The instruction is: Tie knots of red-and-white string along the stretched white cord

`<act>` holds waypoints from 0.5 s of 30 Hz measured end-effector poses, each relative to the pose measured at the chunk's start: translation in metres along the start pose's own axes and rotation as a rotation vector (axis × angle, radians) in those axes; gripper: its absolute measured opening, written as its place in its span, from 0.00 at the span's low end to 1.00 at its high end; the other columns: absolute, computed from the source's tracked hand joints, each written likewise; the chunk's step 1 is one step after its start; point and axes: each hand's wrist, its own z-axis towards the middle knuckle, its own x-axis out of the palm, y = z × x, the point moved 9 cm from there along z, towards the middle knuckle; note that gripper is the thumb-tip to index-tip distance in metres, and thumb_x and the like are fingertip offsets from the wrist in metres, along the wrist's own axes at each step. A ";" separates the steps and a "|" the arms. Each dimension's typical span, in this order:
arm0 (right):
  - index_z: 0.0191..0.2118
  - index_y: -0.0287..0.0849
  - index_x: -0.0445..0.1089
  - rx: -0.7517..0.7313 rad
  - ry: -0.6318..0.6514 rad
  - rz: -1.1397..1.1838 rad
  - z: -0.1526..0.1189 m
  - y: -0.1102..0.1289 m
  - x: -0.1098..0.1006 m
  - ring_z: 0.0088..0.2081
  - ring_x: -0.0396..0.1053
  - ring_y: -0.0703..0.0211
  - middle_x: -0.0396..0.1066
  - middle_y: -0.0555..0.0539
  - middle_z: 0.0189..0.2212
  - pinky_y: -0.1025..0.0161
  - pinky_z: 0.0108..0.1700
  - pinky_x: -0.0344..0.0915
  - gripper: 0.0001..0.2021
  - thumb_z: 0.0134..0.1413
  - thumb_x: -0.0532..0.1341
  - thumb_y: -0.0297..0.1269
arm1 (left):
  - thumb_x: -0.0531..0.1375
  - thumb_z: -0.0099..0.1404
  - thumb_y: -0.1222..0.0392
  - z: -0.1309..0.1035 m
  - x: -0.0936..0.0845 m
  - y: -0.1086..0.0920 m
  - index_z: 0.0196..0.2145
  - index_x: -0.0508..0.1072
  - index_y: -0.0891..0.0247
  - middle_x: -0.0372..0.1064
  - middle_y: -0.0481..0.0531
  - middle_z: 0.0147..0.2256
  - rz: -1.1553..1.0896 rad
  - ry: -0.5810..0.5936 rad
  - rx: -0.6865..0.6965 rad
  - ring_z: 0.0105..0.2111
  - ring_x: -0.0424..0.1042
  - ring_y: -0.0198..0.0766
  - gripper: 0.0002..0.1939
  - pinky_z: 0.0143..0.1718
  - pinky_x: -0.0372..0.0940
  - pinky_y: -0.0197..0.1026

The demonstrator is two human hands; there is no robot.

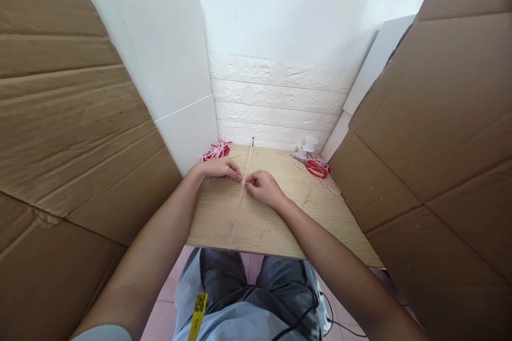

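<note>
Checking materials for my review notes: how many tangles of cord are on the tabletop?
2. The left tangle lies at the back, beyond the left hand; the right tangle lies around the red-handled scissors. Overlapping strands may hide more.

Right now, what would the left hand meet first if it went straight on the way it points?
The left hand would first meet the thin, pale cord running lengthwise over the light wooden board, with the right hand just beyond; depth at the fingertips is unclear.

There are two hands (264,188), one pair of scissors (308,163) and, apparently, two white spools (309,144).
</note>
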 end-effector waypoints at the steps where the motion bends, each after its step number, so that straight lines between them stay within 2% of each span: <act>1: 0.34 0.40 0.75 0.000 0.001 0.000 0.000 0.000 0.001 0.36 0.67 0.59 0.74 0.46 0.32 0.65 0.41 0.59 0.06 0.56 0.60 0.32 | 0.67 0.52 0.53 0.001 0.001 0.000 0.30 0.81 0.65 0.70 0.48 0.21 0.013 0.002 0.006 0.20 0.58 0.29 0.12 0.19 0.49 0.33; 6: 0.31 0.40 0.74 -0.016 0.006 0.012 0.001 0.002 0.003 0.34 0.66 0.61 0.74 0.47 0.30 0.65 0.38 0.58 0.06 0.56 0.59 0.31 | 0.66 0.51 0.56 0.002 0.006 0.002 0.28 0.81 0.65 0.67 0.48 0.18 0.031 0.019 -0.014 0.18 0.59 0.30 0.10 0.17 0.49 0.33; 15: 0.30 0.40 0.72 0.045 0.042 0.031 0.001 -0.003 0.006 0.32 0.66 0.62 0.73 0.48 0.29 0.66 0.35 0.57 0.05 0.53 0.59 0.30 | 0.60 0.50 0.63 0.003 0.013 0.002 0.22 0.77 0.65 0.69 0.50 0.19 0.013 0.066 -0.020 0.17 0.61 0.31 0.06 0.17 0.52 0.33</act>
